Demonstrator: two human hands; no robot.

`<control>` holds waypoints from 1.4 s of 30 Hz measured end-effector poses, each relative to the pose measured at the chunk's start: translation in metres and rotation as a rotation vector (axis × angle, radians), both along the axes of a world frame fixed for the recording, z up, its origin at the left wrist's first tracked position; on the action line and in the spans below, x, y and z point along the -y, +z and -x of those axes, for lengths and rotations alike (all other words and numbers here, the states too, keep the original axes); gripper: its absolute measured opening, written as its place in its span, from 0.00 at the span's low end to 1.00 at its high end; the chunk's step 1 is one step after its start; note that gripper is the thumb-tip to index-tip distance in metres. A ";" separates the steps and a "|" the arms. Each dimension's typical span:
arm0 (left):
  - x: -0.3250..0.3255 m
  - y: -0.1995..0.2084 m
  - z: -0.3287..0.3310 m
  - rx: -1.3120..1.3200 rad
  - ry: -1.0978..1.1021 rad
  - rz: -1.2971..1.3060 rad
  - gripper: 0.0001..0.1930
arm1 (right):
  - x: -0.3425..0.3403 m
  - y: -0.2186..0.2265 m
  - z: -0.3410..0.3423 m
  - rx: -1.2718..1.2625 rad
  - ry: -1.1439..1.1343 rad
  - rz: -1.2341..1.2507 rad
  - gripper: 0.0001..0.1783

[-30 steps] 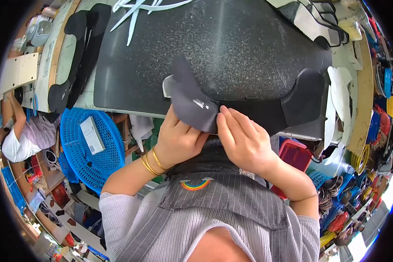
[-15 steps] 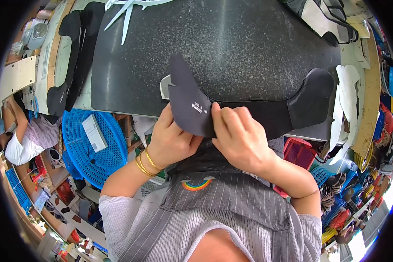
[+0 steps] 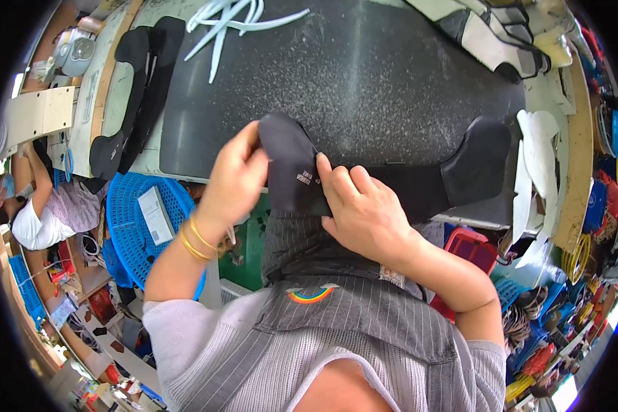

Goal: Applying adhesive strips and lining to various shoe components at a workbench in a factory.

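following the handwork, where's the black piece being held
In the head view, the black piece runs centre to right along the near edge of the dark mat, left hand and right hand at its left half.

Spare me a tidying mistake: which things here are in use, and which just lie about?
In use: curved black fabric-like piece with white print, at left hand and right hand; dark speckled flat worktop.

Seemingly lying about: thin pale-blue curved strips; perforated blue plastic basket.

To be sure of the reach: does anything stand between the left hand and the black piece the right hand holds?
Nothing visible does: the left hand is at the left end of the black piece.
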State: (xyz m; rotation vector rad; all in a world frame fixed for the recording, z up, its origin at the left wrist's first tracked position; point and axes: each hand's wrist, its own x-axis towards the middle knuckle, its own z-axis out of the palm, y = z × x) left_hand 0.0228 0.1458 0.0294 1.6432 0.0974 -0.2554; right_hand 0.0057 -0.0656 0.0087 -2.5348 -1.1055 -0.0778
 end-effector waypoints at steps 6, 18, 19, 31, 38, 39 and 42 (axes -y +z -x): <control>0.010 0.037 -0.065 -0.391 -0.379 -0.573 0.11 | -0.007 0.003 -0.004 -0.073 -0.008 0.042 0.50; 0.018 0.035 -0.072 -0.146 -0.522 -0.798 0.19 | -0.004 -0.004 -0.006 0.076 -0.007 0.069 0.48; 0.016 0.033 -0.072 -0.154 -0.526 -0.798 0.19 | -0.005 -0.004 -0.006 0.076 -0.011 0.053 0.47; 0.019 0.020 -0.066 -0.090 -0.515 -0.831 0.24 | -0.006 -0.007 -0.002 0.057 -0.018 -0.055 0.37; 0.035 0.027 -0.033 1.006 -0.767 -1.306 0.06 | -0.006 -0.009 -0.003 0.074 0.096 0.076 0.27; 0.030 0.025 -0.038 1.014 -0.773 -1.310 0.06 | -0.005 -0.009 -0.004 0.078 0.088 0.071 0.27; 0.015 0.025 -0.064 -0.071 -0.498 -0.767 0.15 | -0.006 -0.013 -0.001 0.193 0.049 -0.020 0.28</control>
